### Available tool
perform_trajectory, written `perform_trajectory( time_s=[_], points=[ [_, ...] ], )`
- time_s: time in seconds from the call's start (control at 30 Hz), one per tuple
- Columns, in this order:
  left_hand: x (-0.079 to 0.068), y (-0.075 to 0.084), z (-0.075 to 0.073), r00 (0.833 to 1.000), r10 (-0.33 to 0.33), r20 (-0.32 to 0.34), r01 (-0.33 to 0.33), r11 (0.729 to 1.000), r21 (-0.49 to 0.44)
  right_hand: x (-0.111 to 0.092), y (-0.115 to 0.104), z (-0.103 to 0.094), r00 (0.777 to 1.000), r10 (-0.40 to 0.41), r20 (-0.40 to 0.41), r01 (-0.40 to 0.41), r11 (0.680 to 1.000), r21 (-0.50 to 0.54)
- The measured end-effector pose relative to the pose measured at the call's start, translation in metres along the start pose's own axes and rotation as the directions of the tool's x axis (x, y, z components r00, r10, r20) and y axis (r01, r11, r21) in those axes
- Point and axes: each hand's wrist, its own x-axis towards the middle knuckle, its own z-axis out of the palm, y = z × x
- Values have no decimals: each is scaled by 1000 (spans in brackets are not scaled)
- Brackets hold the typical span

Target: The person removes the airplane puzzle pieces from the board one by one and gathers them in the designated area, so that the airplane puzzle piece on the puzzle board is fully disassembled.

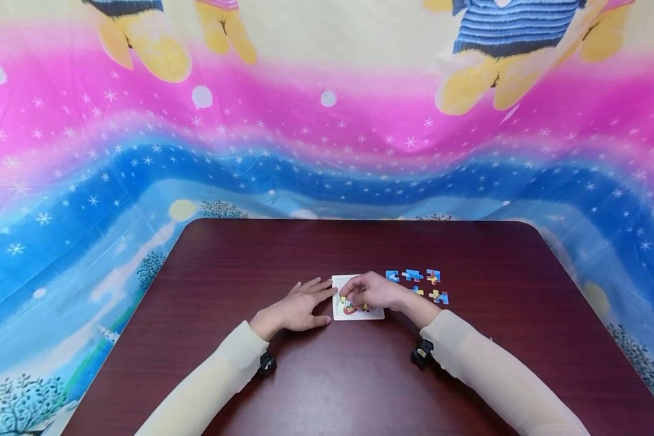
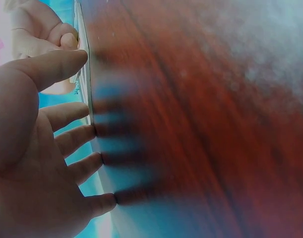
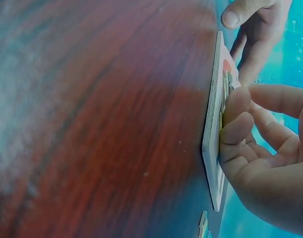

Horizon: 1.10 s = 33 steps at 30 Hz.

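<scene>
A small white-framed jigsaw board [image 1: 358,315] lies on the table with a few coloured pieces [image 1: 350,310] inside its frame. My left hand [image 1: 303,306] rests spread on the table along the board's left side, fingertips at its edge. Over the board, my right hand [image 1: 374,290] bends its fingers down, and the fingertips [image 3: 238,129] come right down to the board's face. I cannot tell whether a puzzle piece is between them. The hand and its wrist cover much of the board's upper right.
Several loose puzzle pieces [image 1: 412,275], blue, yellow and red, lie in two rows right of the board; the right forearm partly overlaps the lower row. The dark red table [image 1: 251,254] reaches back to a printed cloth backdrop [image 1: 327,133]. Each wrist wears a small black camera.
</scene>
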Motion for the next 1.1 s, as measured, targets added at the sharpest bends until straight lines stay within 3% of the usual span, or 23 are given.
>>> perform_trajectory(
  time_s=[0.33, 1.1],
  points=[
    [-1, -1, 0, 1000, 13, -8, -13, 1000, -2, 0, 1, 3, 997, -60, -52, 58, 998, -25],
    [-2, 0, -1, 1000, 21, -4, -21, 1000, -11, -1, -1, 3, 994, -58, -90, 56, 998, -17]
  ],
)
